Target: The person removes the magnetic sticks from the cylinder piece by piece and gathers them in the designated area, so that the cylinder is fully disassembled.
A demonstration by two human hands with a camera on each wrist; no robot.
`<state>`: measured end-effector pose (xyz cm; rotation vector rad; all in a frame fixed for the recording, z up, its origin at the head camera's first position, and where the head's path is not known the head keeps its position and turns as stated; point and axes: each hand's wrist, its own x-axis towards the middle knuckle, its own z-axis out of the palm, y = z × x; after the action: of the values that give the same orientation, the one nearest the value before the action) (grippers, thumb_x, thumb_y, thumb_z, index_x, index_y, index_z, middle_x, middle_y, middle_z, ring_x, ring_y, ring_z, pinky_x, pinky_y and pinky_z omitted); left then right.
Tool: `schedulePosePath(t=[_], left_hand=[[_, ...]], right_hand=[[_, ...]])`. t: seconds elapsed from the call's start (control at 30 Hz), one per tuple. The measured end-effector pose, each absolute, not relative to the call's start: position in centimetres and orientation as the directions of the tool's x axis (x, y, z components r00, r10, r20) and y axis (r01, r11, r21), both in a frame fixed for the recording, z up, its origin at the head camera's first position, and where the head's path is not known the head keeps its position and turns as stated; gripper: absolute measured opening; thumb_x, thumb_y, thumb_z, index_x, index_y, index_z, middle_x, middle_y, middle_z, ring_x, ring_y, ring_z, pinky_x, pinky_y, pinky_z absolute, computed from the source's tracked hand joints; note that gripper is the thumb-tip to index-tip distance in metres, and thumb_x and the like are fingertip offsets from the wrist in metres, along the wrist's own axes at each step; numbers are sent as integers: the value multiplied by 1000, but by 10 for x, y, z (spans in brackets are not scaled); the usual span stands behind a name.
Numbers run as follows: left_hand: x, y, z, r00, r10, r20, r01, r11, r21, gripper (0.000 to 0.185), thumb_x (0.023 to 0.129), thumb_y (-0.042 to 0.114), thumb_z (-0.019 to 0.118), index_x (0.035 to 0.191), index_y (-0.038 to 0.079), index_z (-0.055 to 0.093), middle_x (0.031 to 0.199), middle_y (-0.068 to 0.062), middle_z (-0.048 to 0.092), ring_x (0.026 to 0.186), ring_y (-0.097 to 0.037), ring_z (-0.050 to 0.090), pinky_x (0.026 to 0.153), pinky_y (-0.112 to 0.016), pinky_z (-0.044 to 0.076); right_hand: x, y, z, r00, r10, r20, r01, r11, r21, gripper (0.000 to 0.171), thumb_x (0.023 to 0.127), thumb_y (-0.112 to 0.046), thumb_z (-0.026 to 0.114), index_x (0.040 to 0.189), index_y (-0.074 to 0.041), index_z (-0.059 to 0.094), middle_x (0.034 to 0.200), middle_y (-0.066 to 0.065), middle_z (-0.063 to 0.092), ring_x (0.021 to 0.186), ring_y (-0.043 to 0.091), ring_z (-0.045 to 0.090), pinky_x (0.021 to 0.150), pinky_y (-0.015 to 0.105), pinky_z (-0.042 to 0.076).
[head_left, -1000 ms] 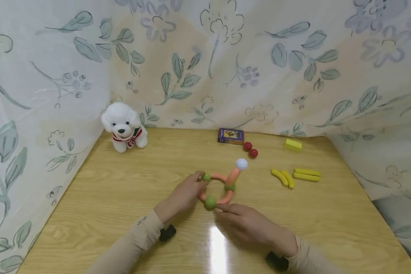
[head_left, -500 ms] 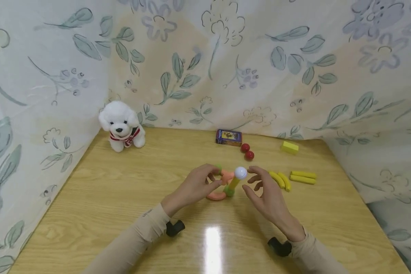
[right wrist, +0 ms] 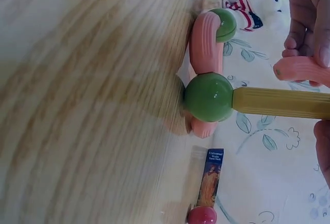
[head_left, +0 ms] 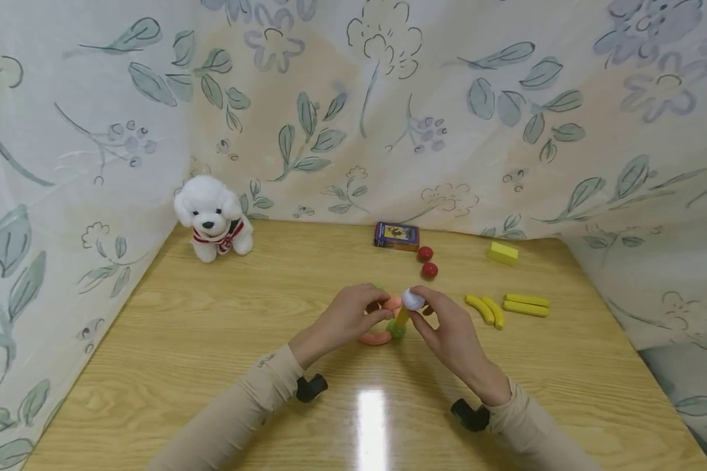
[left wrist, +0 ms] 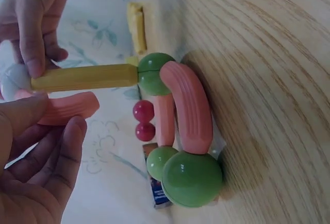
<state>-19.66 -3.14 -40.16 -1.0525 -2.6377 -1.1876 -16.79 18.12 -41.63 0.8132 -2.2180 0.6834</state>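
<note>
Midway between the side edges of the table (head_left: 153, 340), green-and-salmon frame (left wrist: 188, 110) with yellow stick (left wrist: 87, 78) upright; right hand (head_left: 456, 333), free a moment ago, now pinches its top at the white ball (head_left: 412, 300), apparently steadying it; left hand (head_left: 344, 320) pinches a curved salmon piece (left wrist: 75, 106).

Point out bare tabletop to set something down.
Bare: table left, between plush dog and left sleeve; right front, between yellow rods and right sleeve. Crowded: centre, where left hand and right hand meet over the coral-and-green frame; behind, red balls beside the box.
</note>
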Motion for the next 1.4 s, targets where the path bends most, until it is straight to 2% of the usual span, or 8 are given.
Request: schedulePosePath(t=[0.2,0.4,0.53,0.77,0.93,1.1,1.23,1.4], left_hand=[[-202,-58,-400,-871,449,199,426,489,761,20,95,22,64,108,9,71,101,-2,72,93,-12,67,82,-27,55],[-217,-113,-401,-951,307,31,233,648,725,38,101,40,50,99,9,72,82,-2,73,75,-14,60,68,-28,47],[-224,-141,-407,-972,234,-11,171,740,651,35,100,32,54,106,0,67,86,-10,73,72,-16,60,63,-26,46],[-225,-168,-415,-977,174,-120,89,855,511,39,98,23,54,68,2,70,63,-8,69,54,-14,46,52,-25,36],[-223,-175,-417,-974,160,-159,71,886,459,49,100,26,52,59,5,69,56,-4,66,57,-16,52,59,-29,43],[-220,-169,-419,-986,149,-76,99,886,454,31,97,20,53,96,-9,65,76,-14,69,78,-28,64,77,-44,51],[-212,-141,-421,-969,226,98,246,843,479,28,93,13,58,114,-6,63,98,-17,63,87,-28,62,76,-44,53],[-201,-98,-431,-810,541,226,579,675,458,27,93,11,64,118,1,66,110,-11,64,91,-20,63,76,-33,54]], right_hand=[[-169,183,-417,-592,-342,730,-697,671,-251,49,70,8,81,115,1,60,99,12,69,79,17,65,66,34,56],[-171,184,-413,-612,-348,710,-683,685,-254,50,72,6,81,116,0,60,100,13,69,79,19,66,66,35,57],[-172,186,-412,-630,-344,696,-668,698,-260,50,72,4,81,117,-1,60,100,13,70,80,19,66,65,35,56],[-173,184,-411,-646,-349,678,-662,699,-271,50,74,2,81,119,-1,60,101,12,70,81,18,65,64,32,55],[-172,184,-411,-656,-346,671,-658,697,-284,50,74,1,81,119,-2,59,95,9,69,75,14,61,58,24,49],[-170,184,-409,-718,-326,615,-629,683,-371,58,77,-5,82,128,-5,55,91,7,68,64,9,57,52,17,40],[-168,183,-404,-848,-273,454,-524,555,-646,63,84,-12,76,140,-10,48,102,11,69,68,6,60,55,21,48],[-170,183,-400,-952,-233,197,-261,289,-921,49,94,-15,66,140,-9,49,116,19,63,76,9,67,62,30,57]])
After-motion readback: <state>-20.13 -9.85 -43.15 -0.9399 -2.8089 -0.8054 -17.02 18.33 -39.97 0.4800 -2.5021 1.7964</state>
